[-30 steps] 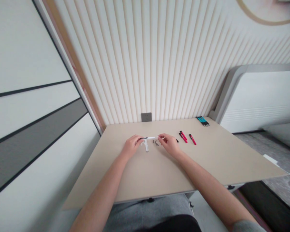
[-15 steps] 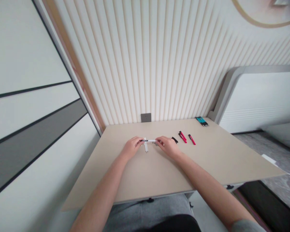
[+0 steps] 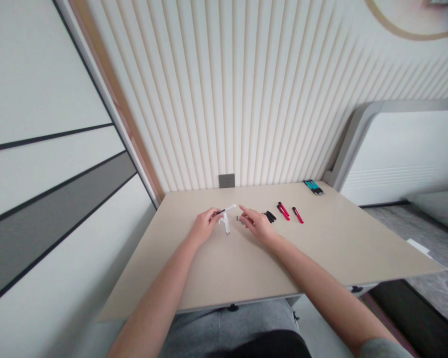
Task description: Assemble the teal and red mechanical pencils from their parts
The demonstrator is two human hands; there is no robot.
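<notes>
1. Your left hand (image 3: 203,226) has thumb and fingers pinched on the dark end of a black-and-white pen (image 3: 229,207). The pen's white length sticks out to the right of that grip, slanting towards the wall; whether it tilts up or only away from you cannot be told.
2. Your right hand (image 3: 259,225) is loosely open to the right of the grip, index finger stretched out just beside the pen's white tip, with a small gap between them. Its other fingers are partly curled.
3. Just right of the grip and a little nearer to you lie slim white sticks with grey tips (image 3: 227,227), side by side, with tiny white pieces (image 3: 221,221) at their left.
4. Farther right of the grip, small grey pieces (image 3: 242,222) lie by your right fingertips, partly hidden by them.
5. Beyond your right hand on that side come short black pen parts (image 3: 271,217), then a pair of red-and-black pens (image 3: 283,211) and a single red-and-black pen (image 3: 297,215).
6. Farthest right of the grip, near the wall, a row of teal-and-black pens (image 3: 313,187) lies on the beige table (image 3: 209,273).
</notes>
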